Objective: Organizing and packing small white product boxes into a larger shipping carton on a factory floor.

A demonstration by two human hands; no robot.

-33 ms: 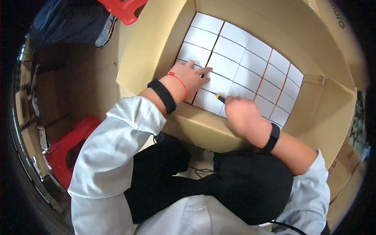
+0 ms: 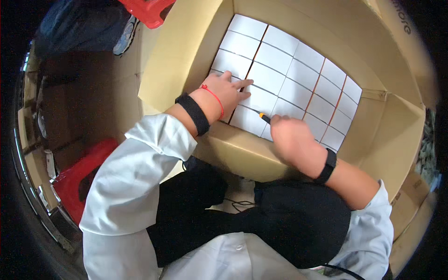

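An open brown cardboard box (image 2: 254, 156) holds white rectangular pieces (image 2: 266, 84) laid in a grid, with dark and orange-brown lines between them. My left hand (image 2: 226, 93) rests on the pieces at the near left, its fingers spread and nothing in its grip. Closed around a slim tool (image 2: 264, 117) is my right hand (image 2: 294, 137), near the box's front wall. The tool has a black handle with an orange end, pointing left toward a dark line between two pieces. Its tip cannot be told from that line.
The box's left flap (image 2: 163, 70) leans outward. Red plastic stools (image 2: 84, 179) stand to the left and at the top. Another person's shoe (image 2: 126, 37) and dark trouser leg show at the upper left. More cardboard (image 2: 410, 200) lies to the right.
My right hand and the tool have shifted very slightly to the right. The left hand stays in place on the white pieces.
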